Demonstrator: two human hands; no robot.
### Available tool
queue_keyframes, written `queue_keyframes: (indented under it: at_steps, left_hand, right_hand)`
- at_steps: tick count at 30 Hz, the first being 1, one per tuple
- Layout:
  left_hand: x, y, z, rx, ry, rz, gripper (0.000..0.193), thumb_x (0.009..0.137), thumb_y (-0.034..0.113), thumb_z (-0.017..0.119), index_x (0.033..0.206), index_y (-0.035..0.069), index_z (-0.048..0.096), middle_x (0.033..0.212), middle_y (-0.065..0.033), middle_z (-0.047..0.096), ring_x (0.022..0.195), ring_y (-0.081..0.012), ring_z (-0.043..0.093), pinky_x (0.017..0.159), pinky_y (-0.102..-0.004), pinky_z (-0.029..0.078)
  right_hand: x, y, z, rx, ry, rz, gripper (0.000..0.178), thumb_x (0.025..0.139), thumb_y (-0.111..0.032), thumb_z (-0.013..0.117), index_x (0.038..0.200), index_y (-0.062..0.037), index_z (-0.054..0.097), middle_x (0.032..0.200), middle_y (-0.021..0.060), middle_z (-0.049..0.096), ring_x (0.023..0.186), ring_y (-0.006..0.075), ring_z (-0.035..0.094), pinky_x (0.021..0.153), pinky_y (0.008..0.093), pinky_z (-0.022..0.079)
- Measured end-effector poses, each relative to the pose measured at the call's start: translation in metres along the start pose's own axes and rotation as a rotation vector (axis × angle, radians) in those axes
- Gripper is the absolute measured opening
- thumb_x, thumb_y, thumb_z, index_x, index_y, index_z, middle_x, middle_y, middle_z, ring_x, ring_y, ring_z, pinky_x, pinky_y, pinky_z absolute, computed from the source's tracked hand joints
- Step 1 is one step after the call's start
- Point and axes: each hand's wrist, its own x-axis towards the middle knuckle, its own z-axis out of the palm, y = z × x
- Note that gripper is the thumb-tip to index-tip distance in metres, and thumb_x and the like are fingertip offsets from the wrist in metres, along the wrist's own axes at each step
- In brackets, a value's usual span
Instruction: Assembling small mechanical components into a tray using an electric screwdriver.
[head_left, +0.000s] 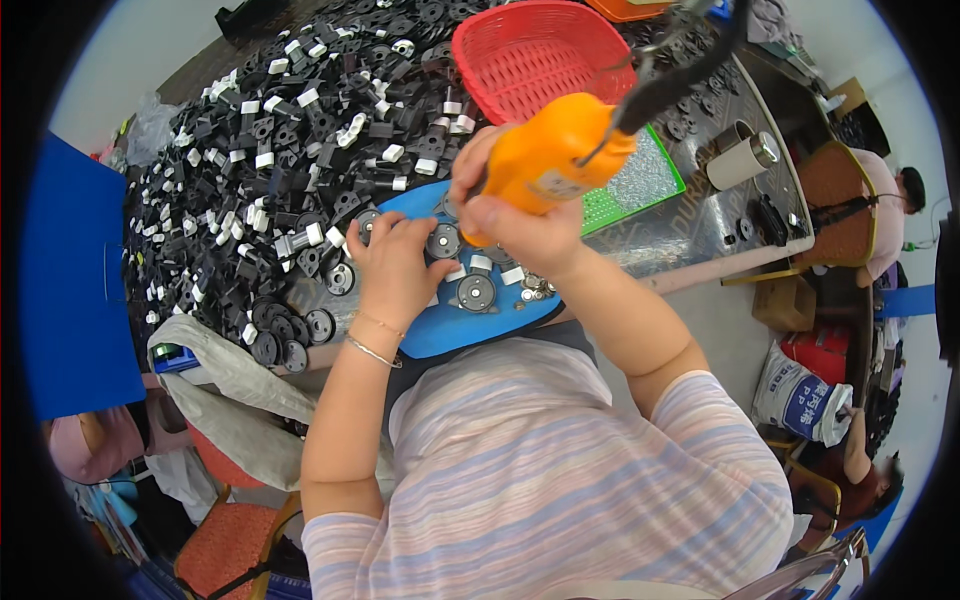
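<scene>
"What do you see in those hands?"

"The right hand [530, 228] is wrapped round an orange power screwdriver [545, 155], its lower end just beside a round black part [443, 241]. The left hand [393, 265] is half open, fingers spread and bent, thumb and forefinger by that part's edge; I can't tell whether they grip it."

"Where's the part?"

"Over the blue mat [440, 335], near a second round part [476, 292] and small metal pieces [536, 288]."

"And farther out?"

"A green tray [602, 211] to the right, a red basket [530, 55] beyond, and a big heap of black and white parts [300, 130] across the left of the table [690, 230]."
</scene>
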Motion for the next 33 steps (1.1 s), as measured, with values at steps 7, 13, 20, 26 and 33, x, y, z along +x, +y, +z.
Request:
queue_keyframes:
  at_steps: [7, 13, 20, 26, 33]
  left_hand:
    - [0.000, -0.002, 0.000, 0.001, 0.019, 0.019, 0.048, 0.060, 0.029, 0.079, 0.101, 0.011, 0.063, 0.093, -0.0020, 0.064, 0.106, -0.0216, 0.050, 0.100, -0.0553, 0.017]
    - [0.001, -0.004, 0.006, 0.029, 0.105, 0.067, 0.051, 0.059, 0.028, 0.080, 0.103, 0.011, 0.061, 0.091, -0.0011, 0.063, 0.106, -0.0207, 0.050, 0.100, -0.0553, 0.017]
    - [0.007, 0.005, -0.005, -0.027, 0.000, -0.026, 0.050, 0.057, 0.028, 0.080, 0.100, 0.011, 0.062, 0.092, -0.0026, 0.064, 0.105, -0.0202, 0.050, 0.100, -0.0556, 0.018]
    - [0.001, 0.002, -0.003, -0.008, -0.041, -0.031, 0.046, 0.059, 0.028, 0.080, 0.098, 0.011, 0.063, 0.095, -0.0042, 0.063, 0.108, -0.0233, 0.049, 0.101, -0.0566, 0.016]
    - [0.001, 0.017, -0.010, -0.002, 0.074, 0.013, 0.051, 0.060, 0.027, 0.078, 0.104, 0.010, 0.059, 0.104, -0.0040, 0.056, 0.110, -0.0235, 0.045, 0.101, -0.0565, 0.015]
  right_hand:
    - [0.004, 0.011, 0.004, -0.098, -0.124, 0.116, 0.024, 0.072, 0.000, 0.063, 0.092, -0.0005, 0.049, 0.084, 0.0087, 0.052, 0.072, 0.0131, 0.053, 0.060, 0.0242, 0.045]
    - [0.006, 0.018, 0.008, -0.154, -0.192, 0.016, 0.028, 0.071, -0.001, 0.066, 0.094, -0.0023, 0.050, 0.085, 0.0072, 0.053, 0.078, 0.0144, 0.052, 0.069, 0.0267, 0.043]
    - [0.018, 0.009, 0.002, -0.053, -0.256, 0.141, 0.027, 0.070, -0.012, 0.070, 0.089, -0.0023, 0.053, 0.085, 0.0083, 0.055, 0.079, 0.0157, 0.053, 0.069, 0.0267, 0.043]
    - [0.028, -0.039, -0.029, -0.027, -0.131, -0.054, 0.027, 0.075, -0.016, 0.065, 0.092, -0.0002, 0.050, 0.085, 0.0124, 0.052, 0.061, 0.0154, 0.053, 0.059, 0.0272, 0.046]
    - [0.002, -0.047, -0.105, -0.291, 0.252, -0.219, 0.018, 0.078, 0.000, 0.057, 0.095, 0.0017, 0.051, 0.086, 0.0132, 0.054, 0.063, 0.0179, 0.054, 0.059, 0.0281, 0.045]
